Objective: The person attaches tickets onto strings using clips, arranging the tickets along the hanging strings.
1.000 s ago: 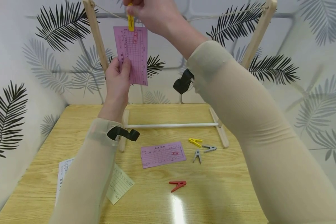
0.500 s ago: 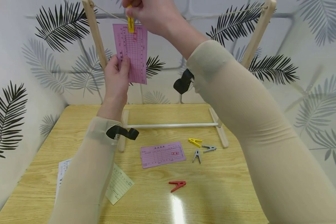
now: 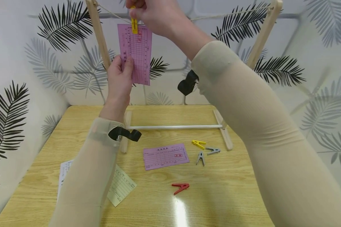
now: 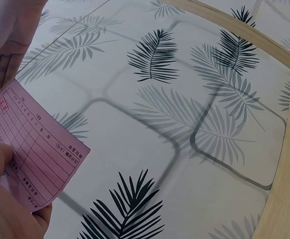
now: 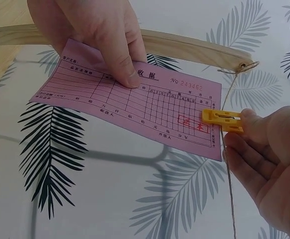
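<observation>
Right hand [image 3: 156,14] is up at the string [image 3: 230,14] of the wooden frame [image 3: 98,37], grip pinched on the yellow peg [image 3: 134,25]. The peg's jaws bite the top edge of the pink slip [image 3: 136,53], right at the string. In the right wrist view the fingertips [image 5: 249,124] hold the peg's tail end, its front end over the slip's red stamp.

Left hand [image 3: 120,77] holds the slip's lower left part just right of the frame's left post, grip a thumb-and-finger pinch: thumb [image 5: 120,59] on the printed face, fingers behind. The slip hangs roughly upright below the string, slightly tilted.

On the bench [image 3: 230,195], relative to the frame's white bottom bar [image 3: 176,127]:
- second pink slip [image 3: 166,156] flat, in front of the bar, about centre
- second yellow peg [image 3: 198,144] in front of the bar's right end, near the frame's right foot
- two grey pegs [image 3: 200,157] [image 3: 213,150] just beside that yellow peg, apart from each other
- red peg [image 3: 180,188] further towards the camera, well apart from the bar
- white sheet [image 3: 63,176] and pale yellow slip [image 3: 122,186] front left, partly hidden by the left sleeve [image 3: 85,183]

Black straps show at both wrists.
</observation>
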`<state>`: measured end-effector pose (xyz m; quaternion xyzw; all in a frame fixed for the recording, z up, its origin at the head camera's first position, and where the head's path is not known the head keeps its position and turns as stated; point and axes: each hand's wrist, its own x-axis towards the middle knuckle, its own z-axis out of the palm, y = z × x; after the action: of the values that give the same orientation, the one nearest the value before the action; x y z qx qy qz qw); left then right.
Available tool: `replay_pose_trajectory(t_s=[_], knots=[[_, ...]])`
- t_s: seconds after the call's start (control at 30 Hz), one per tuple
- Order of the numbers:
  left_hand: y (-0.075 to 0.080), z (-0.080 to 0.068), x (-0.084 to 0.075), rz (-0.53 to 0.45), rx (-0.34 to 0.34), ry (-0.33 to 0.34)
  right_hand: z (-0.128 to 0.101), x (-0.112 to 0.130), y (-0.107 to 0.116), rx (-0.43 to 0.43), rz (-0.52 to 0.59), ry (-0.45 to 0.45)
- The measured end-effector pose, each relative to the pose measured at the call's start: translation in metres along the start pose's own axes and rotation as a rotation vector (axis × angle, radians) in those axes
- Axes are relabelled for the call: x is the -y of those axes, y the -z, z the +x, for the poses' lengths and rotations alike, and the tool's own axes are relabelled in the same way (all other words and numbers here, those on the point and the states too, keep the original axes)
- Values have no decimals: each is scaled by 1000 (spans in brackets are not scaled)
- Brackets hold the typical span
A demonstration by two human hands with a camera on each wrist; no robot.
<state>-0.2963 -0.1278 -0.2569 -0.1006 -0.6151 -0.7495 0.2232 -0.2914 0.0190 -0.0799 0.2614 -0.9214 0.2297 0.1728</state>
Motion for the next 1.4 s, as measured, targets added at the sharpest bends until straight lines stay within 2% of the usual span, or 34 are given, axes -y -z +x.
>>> replay_pose_trajectory(t_s=[1.4], knots=[[2,1,0,23,14,7,1,0,-1,16,-31,-6]])
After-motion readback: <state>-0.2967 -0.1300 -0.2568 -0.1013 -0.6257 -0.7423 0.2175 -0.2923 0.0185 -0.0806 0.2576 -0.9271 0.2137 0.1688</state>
